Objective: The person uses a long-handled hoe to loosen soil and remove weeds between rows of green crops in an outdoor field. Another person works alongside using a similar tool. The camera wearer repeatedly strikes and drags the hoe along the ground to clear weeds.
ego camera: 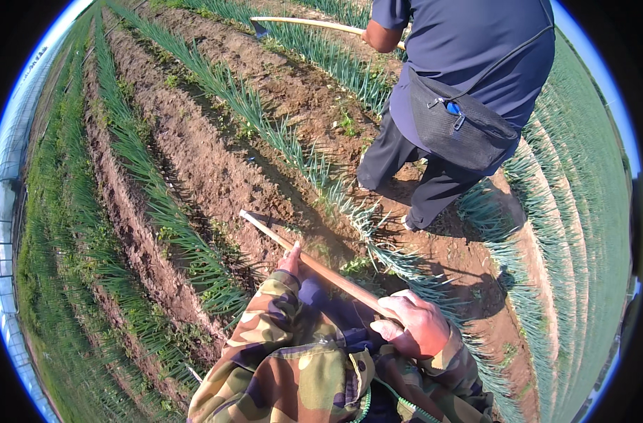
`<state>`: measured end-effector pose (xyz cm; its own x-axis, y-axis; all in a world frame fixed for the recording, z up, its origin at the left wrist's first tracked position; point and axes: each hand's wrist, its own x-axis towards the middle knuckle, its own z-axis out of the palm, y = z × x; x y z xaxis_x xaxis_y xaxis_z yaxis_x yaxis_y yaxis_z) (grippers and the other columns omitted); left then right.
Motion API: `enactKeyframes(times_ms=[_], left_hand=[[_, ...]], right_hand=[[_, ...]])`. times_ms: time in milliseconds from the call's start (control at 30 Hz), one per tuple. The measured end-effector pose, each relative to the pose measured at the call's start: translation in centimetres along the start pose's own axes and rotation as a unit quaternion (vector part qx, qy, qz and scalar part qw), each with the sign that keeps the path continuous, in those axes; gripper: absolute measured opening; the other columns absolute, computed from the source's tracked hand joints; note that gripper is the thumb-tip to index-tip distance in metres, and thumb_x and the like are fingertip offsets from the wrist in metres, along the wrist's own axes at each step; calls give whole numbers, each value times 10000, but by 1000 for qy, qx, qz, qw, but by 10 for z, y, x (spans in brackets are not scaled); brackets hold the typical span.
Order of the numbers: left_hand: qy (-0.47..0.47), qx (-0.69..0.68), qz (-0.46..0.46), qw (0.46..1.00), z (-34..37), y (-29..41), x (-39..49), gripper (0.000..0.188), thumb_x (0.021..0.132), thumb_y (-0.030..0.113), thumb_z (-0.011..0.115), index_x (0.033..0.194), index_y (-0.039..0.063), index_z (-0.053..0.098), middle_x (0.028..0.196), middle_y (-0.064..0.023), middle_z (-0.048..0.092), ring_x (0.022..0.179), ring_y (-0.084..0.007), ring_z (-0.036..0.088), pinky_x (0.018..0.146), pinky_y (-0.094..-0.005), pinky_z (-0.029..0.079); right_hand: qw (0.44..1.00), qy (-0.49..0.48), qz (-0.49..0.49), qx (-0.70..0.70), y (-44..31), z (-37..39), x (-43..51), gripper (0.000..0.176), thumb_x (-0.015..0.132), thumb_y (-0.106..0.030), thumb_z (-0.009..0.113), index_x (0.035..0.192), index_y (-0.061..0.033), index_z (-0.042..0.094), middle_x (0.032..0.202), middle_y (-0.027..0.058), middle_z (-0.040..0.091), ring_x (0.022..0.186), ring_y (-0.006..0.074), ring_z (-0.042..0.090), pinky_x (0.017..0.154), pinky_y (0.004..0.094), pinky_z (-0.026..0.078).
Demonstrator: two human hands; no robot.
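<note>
A hoe with a wooden handle point(342, 282) slants across in front of me. My left hand point(290, 260) grips it partway along, nearer the blade. Close to my body, my right hand point(418, 323) is wrapped around the rear part of the same handle. The hoe's far end point(254, 217) is over the loose brown soil of a ridge point(221, 172); whether the blade bites into the earth is hard to tell. Just right of the hoe runs a row of green onion-like plants point(300, 153), some bent over near my hands.
Ahead to the right, another person point(472, 63) stands among the rows with a waist bag point(459, 124), holding a second long-handled hoe point(311, 21). More onion-like rows point(157, 195) run along my left. A long plastic-covered greenhouse point(1, 232) borders the field's left side.
</note>
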<state>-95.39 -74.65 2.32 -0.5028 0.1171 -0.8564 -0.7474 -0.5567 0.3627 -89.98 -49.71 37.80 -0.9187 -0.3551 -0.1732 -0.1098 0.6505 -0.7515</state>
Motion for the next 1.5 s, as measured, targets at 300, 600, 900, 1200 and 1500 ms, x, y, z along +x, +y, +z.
enactKeyframes(times_ms=[300,600,900,1200,1500], left_hand=[[37,-20,1,999,4,2,-3,402,848,382,623,871,-15,563,737,-148,608,643,-274,627,552,-413,529],[19,-14,21,999,13,6,-14,349,868,394,592,919,53,536,763,-106,593,657,-256,608,559,-381,515],[44,-14,20,999,30,11,-33,344,847,356,623,1011,91,477,766,-94,583,671,-256,622,581,-400,534],[74,-33,26,996,49,13,-45,361,830,375,624,879,24,559,695,-78,524,586,-218,542,543,-371,476],[98,-13,25,995,42,-11,5,284,818,201,640,927,-34,524,710,-121,537,582,-272,569,545,-411,501]], right_hand=[[1000,11,-6,11,2,2,1,341,782,-252,680,1041,-50,589,918,134,613,769,332,624,651,394,519],[1000,16,-7,-1,-1,1,2,333,779,-241,688,1033,-50,587,911,131,617,739,327,631,636,393,519],[999,0,-17,-34,-6,3,7,342,803,-214,671,1017,36,575,910,191,601,773,335,617,685,370,502],[996,-31,87,-15,11,6,0,288,748,-80,679,997,31,586,896,184,607,770,319,612,699,350,494],[971,-65,222,67,26,6,-16,323,780,-45,616,1071,81,555,897,184,617,782,241,624,692,317,496]])
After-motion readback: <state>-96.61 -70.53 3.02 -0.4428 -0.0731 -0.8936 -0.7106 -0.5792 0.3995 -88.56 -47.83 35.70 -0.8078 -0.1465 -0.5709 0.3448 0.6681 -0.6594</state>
